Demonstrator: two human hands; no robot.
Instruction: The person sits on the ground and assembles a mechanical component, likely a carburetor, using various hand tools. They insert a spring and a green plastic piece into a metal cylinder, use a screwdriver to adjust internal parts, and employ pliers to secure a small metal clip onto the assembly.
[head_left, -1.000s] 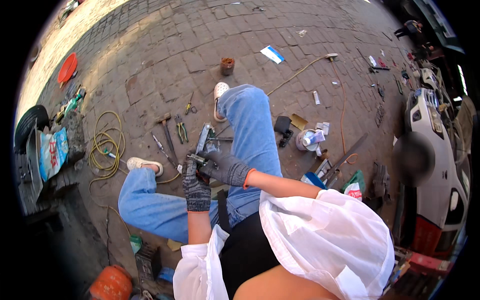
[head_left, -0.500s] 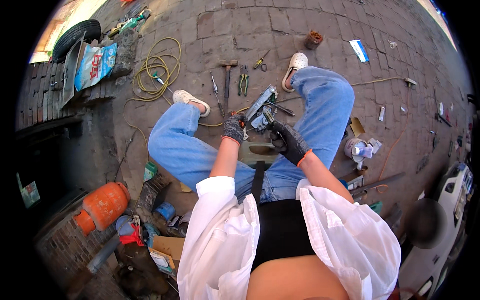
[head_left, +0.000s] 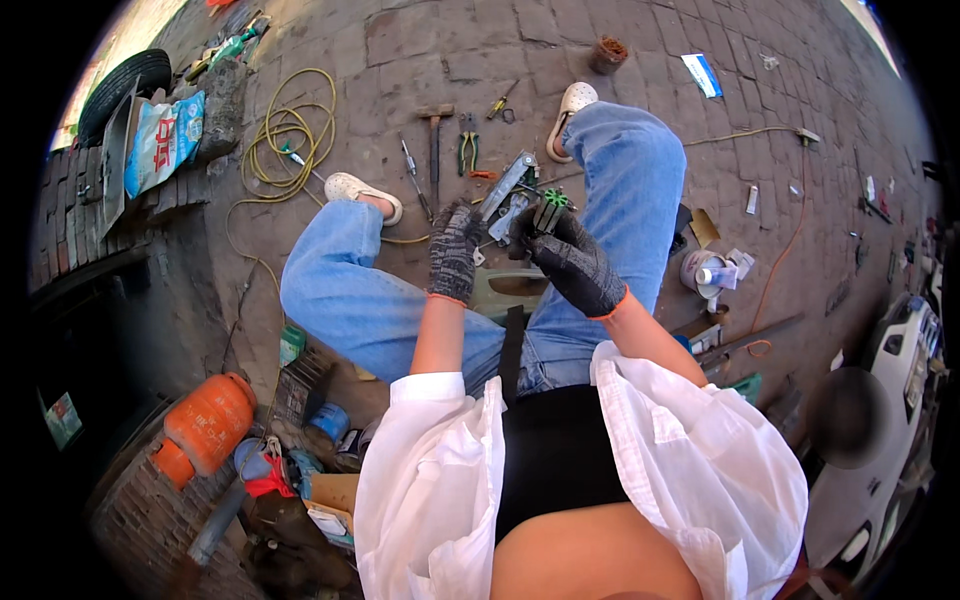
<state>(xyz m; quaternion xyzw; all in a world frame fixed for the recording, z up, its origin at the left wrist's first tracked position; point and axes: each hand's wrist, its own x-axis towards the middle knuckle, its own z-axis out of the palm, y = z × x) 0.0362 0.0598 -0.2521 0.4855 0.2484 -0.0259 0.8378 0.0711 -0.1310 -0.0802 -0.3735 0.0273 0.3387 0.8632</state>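
Note:
My right hand, in a dark grey knitted glove, is closed around a short dark piece with a green spoked end; its exact kind is unclear. My left hand, gloved alike, is beside it with fingers stretched forward and nothing visible in them. Just beyond both hands lies a long grey metal assembly on the bricks, partly hidden by my right hand. A hammer, green-handled pliers, a slim screwdriver-like tool and a small orange item lie farther out.
Left of my feet is a coiled yellow hose. An orange gas cylinder lies at the lower left. A rusty can stands beyond my right shoe, and a paint can sits right of my leg. A white vehicle part is at far right.
The orange item at my left hand has left it; an orange item now lies below the pliers. My right hand has turned its piece, so the green end shows. The view has shifted slightly.

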